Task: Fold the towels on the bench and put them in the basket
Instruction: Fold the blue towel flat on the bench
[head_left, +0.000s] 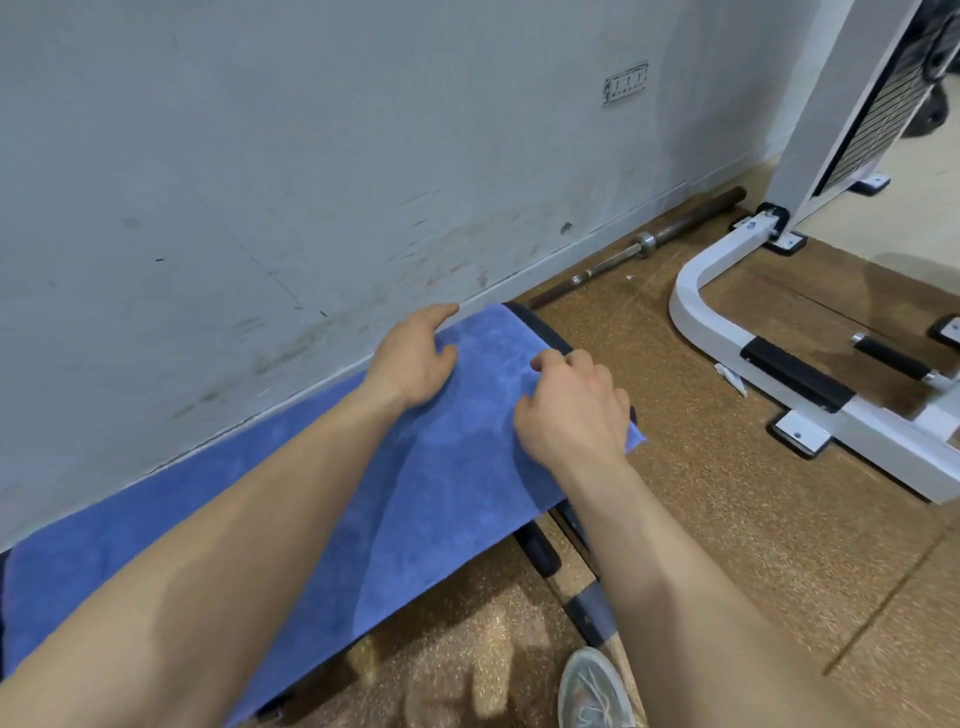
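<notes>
A long blue towel lies spread along a black padded bench that stands against the wall. My left hand rests on the towel's far end near the wall, fingers curled over its back edge. My right hand is at the towel's near right corner, its fingers bent and pinching the cloth at the bench's edge. Both forearms reach across the towel. No basket is in view.
A grey scuffed wall runs right behind the bench. A barbell lies on the brown floor along the wall. A white machine frame stands at the right. My shoe is on the floor below.
</notes>
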